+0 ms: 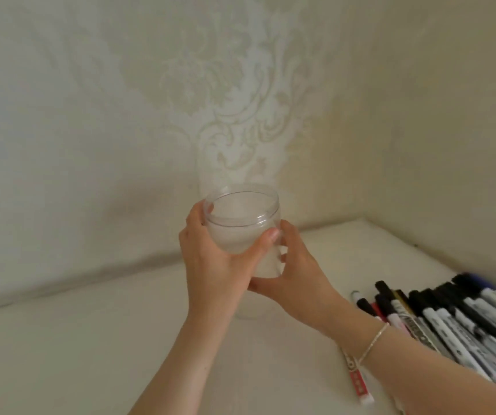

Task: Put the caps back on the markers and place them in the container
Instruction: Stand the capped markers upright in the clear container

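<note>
**Two hands hold a clear jar**

Both arms reach in from the bottom edge and meet in the middle. Left hand (210,259) wraps round the clear container (242,232) from the left, with its thumb (266,239) across the front. Right hand (297,274) cups the other side, fingers (284,256) curled behind and thumb under. A thin bracelet (374,339) sits on the right wrist. The container is open at the top and held up above the pale worktop (91,354).

Markers (450,322) lie in a pile on the right, with black caps. One red and white marker (357,378) lies apart, by the right wrist. The writing on them is too blurry to read.
</note>
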`<state>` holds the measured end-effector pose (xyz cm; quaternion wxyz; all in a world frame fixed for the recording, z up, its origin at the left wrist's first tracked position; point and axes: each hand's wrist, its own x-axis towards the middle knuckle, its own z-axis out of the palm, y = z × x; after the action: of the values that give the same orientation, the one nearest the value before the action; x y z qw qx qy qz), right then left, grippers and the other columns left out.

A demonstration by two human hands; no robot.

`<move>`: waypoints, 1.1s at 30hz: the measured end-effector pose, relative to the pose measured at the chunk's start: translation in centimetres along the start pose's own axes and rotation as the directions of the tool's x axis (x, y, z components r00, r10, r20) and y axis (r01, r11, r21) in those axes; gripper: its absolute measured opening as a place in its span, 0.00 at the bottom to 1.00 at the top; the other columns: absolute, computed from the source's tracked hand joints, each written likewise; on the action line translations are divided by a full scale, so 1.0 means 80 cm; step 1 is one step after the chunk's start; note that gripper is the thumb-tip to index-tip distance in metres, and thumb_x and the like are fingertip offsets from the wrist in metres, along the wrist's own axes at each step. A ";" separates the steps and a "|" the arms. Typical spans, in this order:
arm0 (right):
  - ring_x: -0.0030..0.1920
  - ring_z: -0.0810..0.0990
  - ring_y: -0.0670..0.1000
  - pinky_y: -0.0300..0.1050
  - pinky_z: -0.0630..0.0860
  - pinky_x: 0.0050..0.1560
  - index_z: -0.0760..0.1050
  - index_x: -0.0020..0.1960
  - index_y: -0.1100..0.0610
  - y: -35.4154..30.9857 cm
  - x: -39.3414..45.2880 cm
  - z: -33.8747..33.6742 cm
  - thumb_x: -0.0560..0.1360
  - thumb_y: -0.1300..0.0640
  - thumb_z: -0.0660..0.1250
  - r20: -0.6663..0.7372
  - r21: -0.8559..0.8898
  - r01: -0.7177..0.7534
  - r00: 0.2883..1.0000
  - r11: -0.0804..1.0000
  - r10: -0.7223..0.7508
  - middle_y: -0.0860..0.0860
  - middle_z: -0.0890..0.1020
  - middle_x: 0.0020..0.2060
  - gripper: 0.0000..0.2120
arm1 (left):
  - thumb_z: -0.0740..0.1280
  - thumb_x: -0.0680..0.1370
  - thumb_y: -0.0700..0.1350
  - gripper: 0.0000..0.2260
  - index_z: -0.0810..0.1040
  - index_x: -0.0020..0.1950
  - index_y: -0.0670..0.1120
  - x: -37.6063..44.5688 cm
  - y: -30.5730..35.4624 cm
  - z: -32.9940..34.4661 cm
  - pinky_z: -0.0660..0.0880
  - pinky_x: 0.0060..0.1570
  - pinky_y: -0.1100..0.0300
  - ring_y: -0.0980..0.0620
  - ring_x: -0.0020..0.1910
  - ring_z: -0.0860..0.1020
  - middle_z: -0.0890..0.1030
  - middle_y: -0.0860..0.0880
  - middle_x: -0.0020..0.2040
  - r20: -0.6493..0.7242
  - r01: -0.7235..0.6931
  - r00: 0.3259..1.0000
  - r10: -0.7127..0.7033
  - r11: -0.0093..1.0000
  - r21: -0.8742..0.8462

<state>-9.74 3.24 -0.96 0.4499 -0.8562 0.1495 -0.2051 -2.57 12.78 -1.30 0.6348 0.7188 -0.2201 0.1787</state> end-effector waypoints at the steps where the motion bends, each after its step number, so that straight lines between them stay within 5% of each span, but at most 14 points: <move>1: 0.68 0.66 0.47 0.44 0.67 0.67 0.51 0.75 0.48 0.008 0.000 -0.011 0.61 0.47 0.79 -0.019 -0.001 -0.012 1.000 1.000 0.012 0.47 0.65 0.70 0.52 | 0.76 0.57 0.65 0.44 0.64 0.69 0.54 -0.002 0.003 0.014 0.68 0.60 0.63 0.57 0.65 0.67 0.69 0.59 0.61 0.019 -0.006 1.000 0.006 1.000 -0.013; 7: 0.66 0.67 0.45 0.46 0.69 0.66 0.52 0.74 0.48 0.039 -0.002 -0.053 0.61 0.47 0.79 -0.066 0.028 -0.073 0.995 0.997 0.075 0.46 0.66 0.68 0.51 | 0.79 0.60 0.60 0.43 0.63 0.70 0.53 -0.008 0.015 0.071 0.65 0.60 0.72 0.66 0.63 0.69 0.70 0.59 0.63 0.116 -0.027 0.992 0.040 0.993 -0.113; 16: 0.64 0.67 0.43 0.38 0.67 0.59 0.51 0.70 0.43 0.058 -0.008 -0.077 0.62 0.45 0.78 -0.058 0.014 -0.051 0.997 0.999 0.051 0.40 0.64 0.59 0.47 | 0.76 0.59 0.63 0.46 0.61 0.71 0.50 -0.018 0.014 0.096 0.68 0.66 0.65 0.62 0.65 0.69 0.69 0.57 0.64 0.143 -0.045 0.988 0.066 0.988 -0.147; 22: 0.70 0.63 0.49 0.44 0.67 0.65 0.39 0.76 0.45 0.063 -0.007 -0.089 0.64 0.47 0.77 0.081 -0.137 -0.078 0.993 0.987 0.090 0.46 0.59 0.70 0.56 | 0.74 0.60 0.64 0.49 0.58 0.74 0.46 -0.021 0.013 0.105 0.68 0.68 0.59 0.60 0.67 0.68 0.67 0.52 0.67 0.127 -0.054 0.989 0.072 0.988 -0.142; 25: 0.73 0.55 0.57 0.54 0.59 0.71 0.29 0.75 0.52 0.065 -0.011 -0.109 0.66 0.38 0.71 0.149 -0.694 -0.109 0.945 0.711 0.290 0.54 0.49 0.75 0.59 | 0.73 0.60 0.65 0.50 0.57 0.75 0.47 -0.022 0.011 0.106 0.66 0.70 0.57 0.61 0.68 0.66 0.66 0.51 0.68 0.122 -0.046 0.990 0.064 0.989 -0.144; 28: 0.72 0.55 0.62 0.57 0.57 0.70 0.29 0.75 0.56 0.066 -0.017 -0.123 0.69 0.28 0.59 0.040 -0.910 -0.153 0.893 0.385 0.448 0.62 0.51 0.74 0.56 | 0.73 0.60 0.65 0.51 0.57 0.76 0.47 -0.023 0.012 0.106 0.67 0.70 0.53 0.59 0.69 0.66 0.65 0.50 0.69 0.135 -0.040 0.989 0.060 0.988 -0.151; 30: 0.71 0.59 0.62 0.58 0.63 0.67 0.30 0.76 0.55 0.068 -0.019 -0.124 0.69 0.26 0.56 0.025 -0.932 -0.179 0.836 0.316 0.548 0.62 0.56 0.72 0.54 | 0.74 0.60 0.65 0.50 0.57 0.76 0.47 -0.023 0.012 0.106 0.67 0.70 0.52 0.59 0.69 0.66 0.65 0.51 0.69 0.144 -0.035 0.988 0.058 0.987 -0.158; 33: 0.70 0.62 0.61 0.55 0.68 0.64 0.34 0.76 0.56 0.075 -0.017 -0.126 0.70 0.29 0.58 0.046 -0.908 -0.230 0.775 0.350 0.630 0.61 0.56 0.72 0.52 | 0.74 0.60 0.65 0.50 0.56 0.75 0.48 -0.021 0.011 0.105 0.67 0.70 0.51 0.59 0.69 0.66 0.65 0.52 0.69 0.159 -0.031 0.986 0.055 0.989 -0.148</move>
<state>-16.24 -6.66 -1.08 0.0137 -0.9090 0.3636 0.2032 -4.67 4.54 -2.59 0.6613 0.6780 -0.2990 0.1166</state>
